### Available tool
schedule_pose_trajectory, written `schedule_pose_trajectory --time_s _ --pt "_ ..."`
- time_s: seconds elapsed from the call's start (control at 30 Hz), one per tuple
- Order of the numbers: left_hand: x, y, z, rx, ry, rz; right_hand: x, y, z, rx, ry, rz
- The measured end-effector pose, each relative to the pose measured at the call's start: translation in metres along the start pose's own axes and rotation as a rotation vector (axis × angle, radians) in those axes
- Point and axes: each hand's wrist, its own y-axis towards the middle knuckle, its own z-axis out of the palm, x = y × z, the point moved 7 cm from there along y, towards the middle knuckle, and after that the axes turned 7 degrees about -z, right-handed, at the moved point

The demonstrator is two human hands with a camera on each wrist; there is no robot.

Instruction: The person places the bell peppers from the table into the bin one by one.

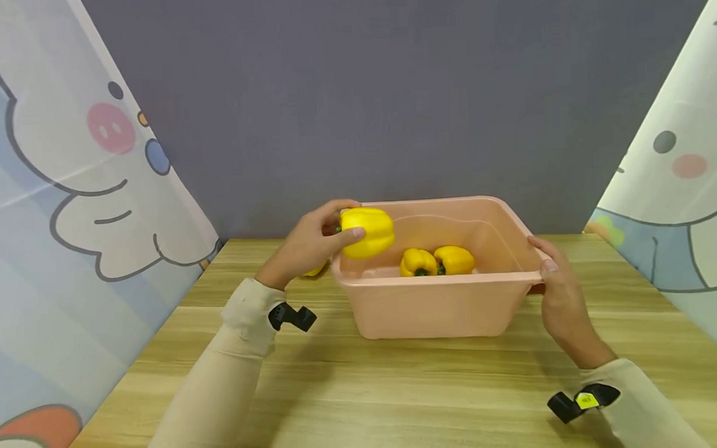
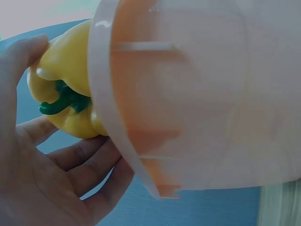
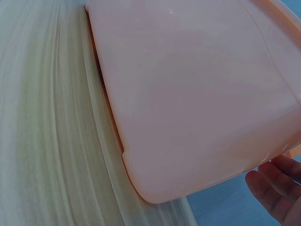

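My left hand (image 1: 308, 245) grips a yellow bell pepper (image 1: 369, 232) at the left rim of a pink plastic tub (image 1: 433, 310). In the left wrist view, the green stem (image 2: 63, 100) of this pepper faces the palm, and the tub's rim hides part of the fruit. My right hand (image 1: 561, 302) holds the tub's right rim, thumb on top and fingers under the edge. Inside the tub lie two yellow bell peppers, a left one (image 1: 416, 261) and a right one (image 1: 454, 259), side by side near the front wall.
Another yellow piece (image 1: 316, 269) shows on the wooden table (image 1: 364, 395) left of the tub, mostly hidden behind my left hand. A dark grey panel (image 1: 354, 105) stands behind the table. Cartoon-printed sheets flank it, one on the left (image 1: 50, 215) and one on the right (image 1: 677, 193).
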Motion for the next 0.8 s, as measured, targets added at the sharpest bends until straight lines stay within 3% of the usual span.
schedule_pose_trajectory --time_s 0.27,0.47,0.8 --pt "-0.007 0.010 0.000 0.070 0.036 -0.035 0.000 0.000 0.001 0.007 -0.018 0.005" --pt "-0.015 0.018 0.003 0.132 0.092 -0.040 0.000 0.002 0.000 0.009 0.095 -0.004" --pt "-0.016 0.030 0.004 0.182 0.071 -0.079 -0.002 0.001 0.001 0.016 0.032 -0.004"
